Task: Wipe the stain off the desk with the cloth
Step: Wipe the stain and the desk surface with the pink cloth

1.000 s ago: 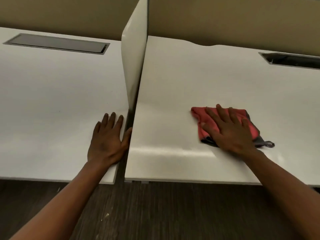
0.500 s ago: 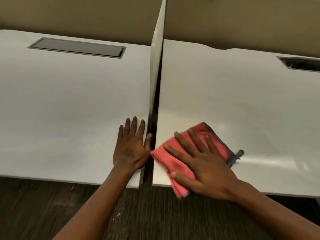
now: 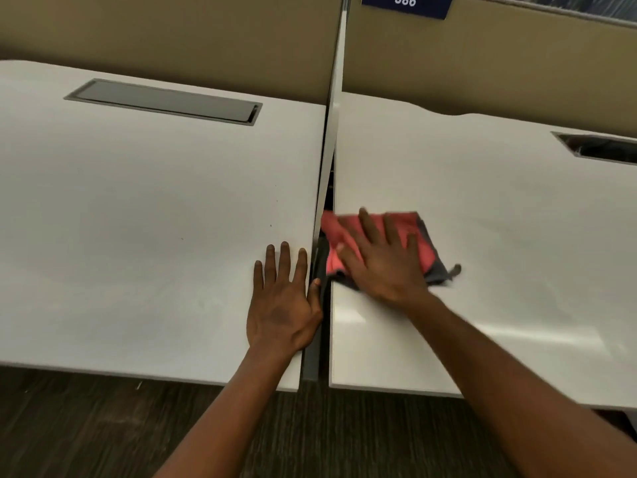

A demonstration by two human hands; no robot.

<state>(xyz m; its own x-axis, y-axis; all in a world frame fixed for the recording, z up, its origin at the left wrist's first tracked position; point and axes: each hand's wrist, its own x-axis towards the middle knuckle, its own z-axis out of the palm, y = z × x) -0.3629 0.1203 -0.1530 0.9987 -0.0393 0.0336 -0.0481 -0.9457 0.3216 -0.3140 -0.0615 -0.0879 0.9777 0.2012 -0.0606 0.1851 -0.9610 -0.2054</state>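
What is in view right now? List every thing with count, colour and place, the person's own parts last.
desk: 1, white, right of the divider, under the cloth
neighbouring desk: 1, white, left of the divider
divider panel: 1, white, upright between the two desks
cloth: 1, red with a dark grey edge, on the right desk's left edge, one corner over the gap
cable hatch: 1, grey, closed, back of the left desk
cable opening: 1, dark, back right of the right desk
back panel: tan, behind both desks
number plate: 1, blue, reads 386, top of the back panel
floor: dark, below the desks
left hand: flat on the left desk by the gap
right hand: fingers spread, pressing the cloth
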